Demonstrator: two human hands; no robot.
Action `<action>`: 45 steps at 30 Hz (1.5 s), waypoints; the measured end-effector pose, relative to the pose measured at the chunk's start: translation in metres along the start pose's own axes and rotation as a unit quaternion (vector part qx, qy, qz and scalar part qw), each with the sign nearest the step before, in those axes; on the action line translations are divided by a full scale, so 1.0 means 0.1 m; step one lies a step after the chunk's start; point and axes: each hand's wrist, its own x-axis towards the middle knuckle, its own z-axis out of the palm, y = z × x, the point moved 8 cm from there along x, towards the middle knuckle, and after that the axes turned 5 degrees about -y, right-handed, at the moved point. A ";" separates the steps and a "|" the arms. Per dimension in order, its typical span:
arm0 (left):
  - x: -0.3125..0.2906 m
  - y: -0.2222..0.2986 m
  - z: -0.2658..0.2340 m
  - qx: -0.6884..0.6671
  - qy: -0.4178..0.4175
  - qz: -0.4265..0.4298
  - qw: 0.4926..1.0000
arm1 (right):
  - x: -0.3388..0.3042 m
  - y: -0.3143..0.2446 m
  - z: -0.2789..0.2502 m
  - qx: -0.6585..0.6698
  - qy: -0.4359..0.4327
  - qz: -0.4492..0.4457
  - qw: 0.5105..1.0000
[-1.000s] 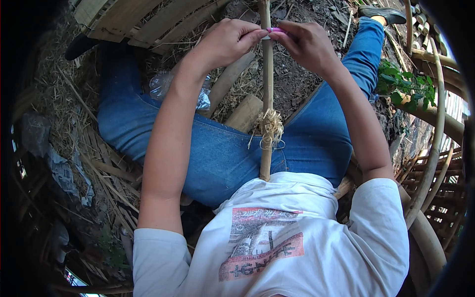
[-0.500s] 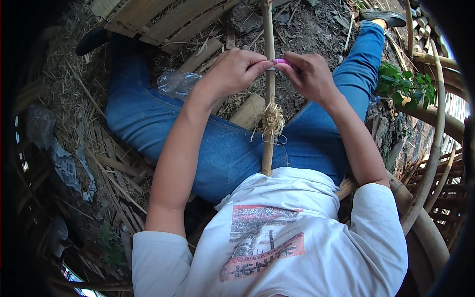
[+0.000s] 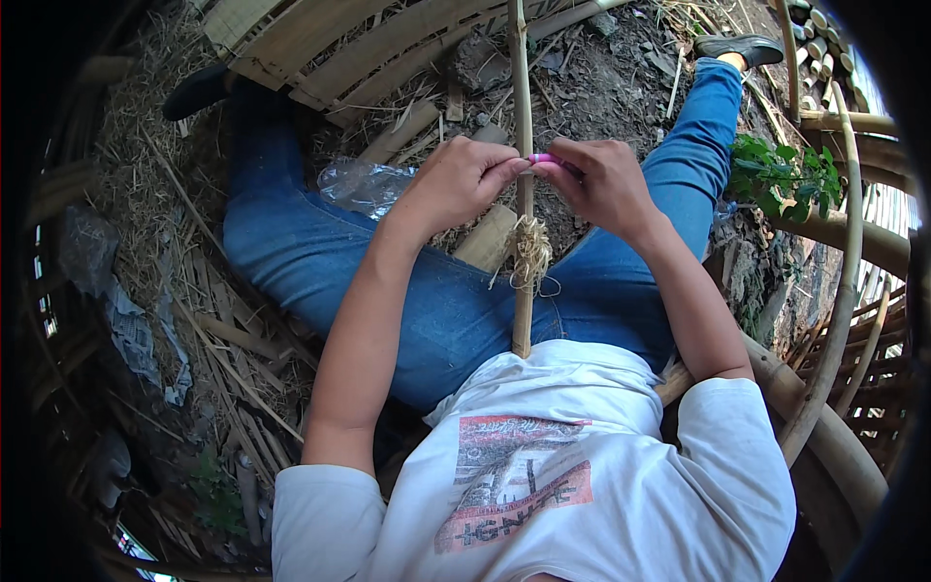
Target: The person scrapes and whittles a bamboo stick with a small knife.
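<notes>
A thin bamboo stick [image 3: 524, 315] runs up from my lap, away from me, between my spread legs. A tangle of pale fibre [image 3: 531, 250] is bound around its lower part. Both hands meet over the stick. My right hand [image 3: 606, 182] is closed on a small pink pen-shaped thing [image 3: 544, 158], its dark end pointing left. My left hand [image 3: 467, 179] is pinched at that dark end, thumb against fingers; what it grips there is too small to make out. Whether either hand presses on the stick, I cannot tell.
A slatted bamboo panel [image 3: 359, 48] lies ahead by my left foot. Clear plastic [image 3: 361, 186] and a cut bamboo piece [image 3: 488, 239] rest between my legs. Bent bamboo poles [image 3: 836, 291] and a leafy plant [image 3: 787, 177] stand on the right. Straw [image 3: 179, 194] covers the ground at left.
The hands and the pink thing have shifted slightly toward me along the stick. A white piece seen at the stick before no longer shows, and the dark end does.
</notes>
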 end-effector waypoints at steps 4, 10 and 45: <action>0.19 -0.02 -0.12 0.003 0.002 0.009 1.000 | 0.20 0.14 -0.06 -0.026 -0.010 0.007 1.000; 0.71 -0.09 -0.57 0.065 0.116 0.078 0.988 | 0.79 0.45 -0.30 -0.108 0.035 -0.036 0.993; 0.91 0.02 -0.67 0.055 -0.008 0.011 0.998 | 0.78 0.50 -0.29 -0.006 0.091 -0.011 0.996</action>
